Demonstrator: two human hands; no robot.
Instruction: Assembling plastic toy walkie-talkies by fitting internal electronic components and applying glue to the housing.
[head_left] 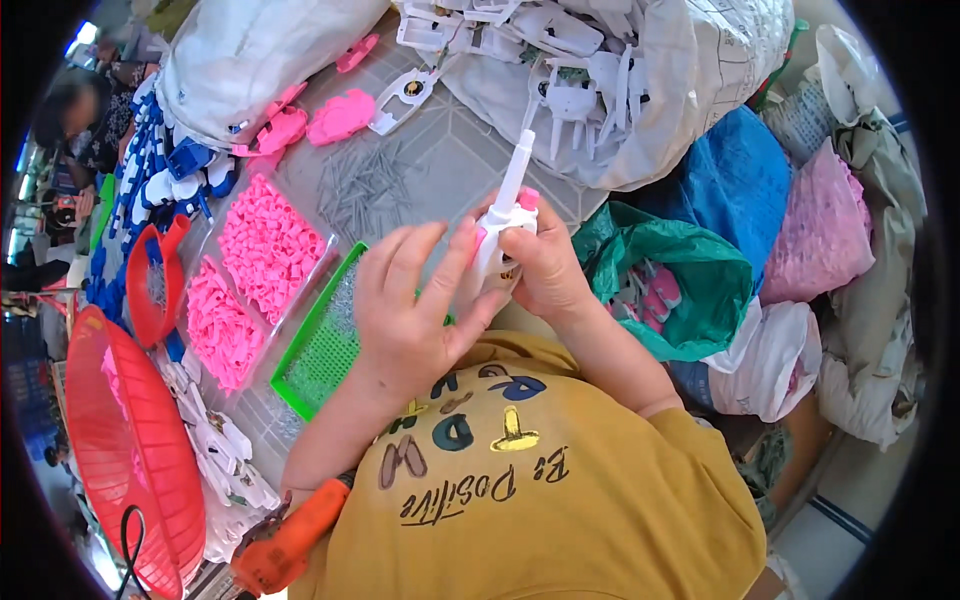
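In front of my chest I hold a white plastic toy part with a long narrow barrel pointing up and away, and small pink pieces fitted on its sides. My right hand wraps round its right side, the thumb pressing on the body. From the left, the fingers and thumb of my left hand close on the same part, fingertips by a pink piece. The fingers hide much of its lower body. Beyond my hands lies a heap of thin grey pins or screws on the table.
Pink small parts fill a divided clear tray at left, beside a green basket of tiny pieces. White shells spill from a large sack. A green bag stands right; an orange power screwdriver lies lower left. Another person sits far left.
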